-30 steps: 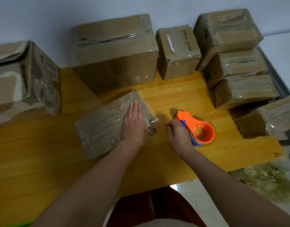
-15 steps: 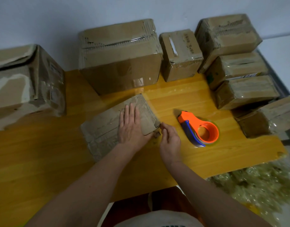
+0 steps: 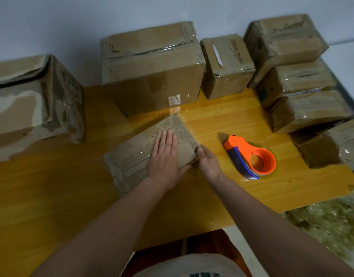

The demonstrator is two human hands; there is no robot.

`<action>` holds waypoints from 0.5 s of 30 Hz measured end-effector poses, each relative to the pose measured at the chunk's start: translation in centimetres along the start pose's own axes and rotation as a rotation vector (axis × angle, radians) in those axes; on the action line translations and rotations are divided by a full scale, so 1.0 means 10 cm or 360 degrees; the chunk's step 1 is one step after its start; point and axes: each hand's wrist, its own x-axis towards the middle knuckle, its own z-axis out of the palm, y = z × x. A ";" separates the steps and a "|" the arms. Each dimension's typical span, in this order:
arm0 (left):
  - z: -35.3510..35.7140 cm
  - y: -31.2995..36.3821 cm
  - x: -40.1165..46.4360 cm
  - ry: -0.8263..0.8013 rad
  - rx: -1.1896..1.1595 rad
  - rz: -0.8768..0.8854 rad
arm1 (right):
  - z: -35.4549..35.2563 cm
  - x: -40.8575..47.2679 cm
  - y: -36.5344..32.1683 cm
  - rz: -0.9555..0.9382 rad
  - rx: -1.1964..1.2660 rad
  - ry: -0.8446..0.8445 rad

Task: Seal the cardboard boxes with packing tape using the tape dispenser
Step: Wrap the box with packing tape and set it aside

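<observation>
The flat cardboard box (image 3: 144, 154) lies near the middle of the yellow wooden table (image 3: 52, 186), angled so its far corner points toward 1 o'clock; the left hand (image 3: 165, 156) lies flat on its top, fingers straight and together, pressing down; the right hand (image 3: 209, 161) is at the box's 3 o'clock end, fingers laid against that edge, seemingly smoothing tape over it, though whether they pinch anything I cannot tell. The tape dispenser (image 3: 252, 156), orange with a blue handle, sits on the table just beside the right hand at 3 o'clock, held by no one; clear tape glints on the box top. By my reckoning the step in hand is rubbing down a strip at the box end; the next move calls for the right hand to take up the dispenser again, or for the box to be turned to a fresh seam. A big box (image 3: 152, 66) stands at 12 o'clock, a small one (image 3: 226, 64) beside it, a stack (image 3: 300, 76) at 2 o'clock, another box (image 3: 32, 100) at 10 o'clock.
</observation>
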 end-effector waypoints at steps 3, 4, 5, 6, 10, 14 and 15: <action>0.01 -0.06 -0.01 -0.0011 -0.0026 0.0055 | -0.12 -0.05 -0.01 -0.0512 -0.0384 0.0173; 0.01 -0.08 -0.02 -0.0013 -0.0028 0.0069 | -0.11 -0.08 -0.03 -0.0680 -0.0481 0.0115; 0.01 -0.09 -0.02 -0.0019 -0.0022 0.0082 | -0.09 -0.08 -0.03 -0.0772 -0.0561 0.0017; 0.01 -0.09 -0.02 -0.0026 -0.0012 0.0091 | -0.05 -0.07 -0.03 -0.0784 -0.0618 -0.0060; 0.01 -0.08 -0.03 -0.0036 -0.0031 0.0080 | -0.02 0.11 -0.08 -0.0625 -0.0655 -0.0069; -0.01 -0.09 -0.03 -0.0073 -0.0022 0.0081 | -0.04 0.21 -0.16 -0.0487 -0.0612 -0.0240; -0.02 -0.10 -0.03 -0.0080 -0.0027 0.0084 | -0.06 0.24 -0.19 -0.0445 -0.0642 -0.0294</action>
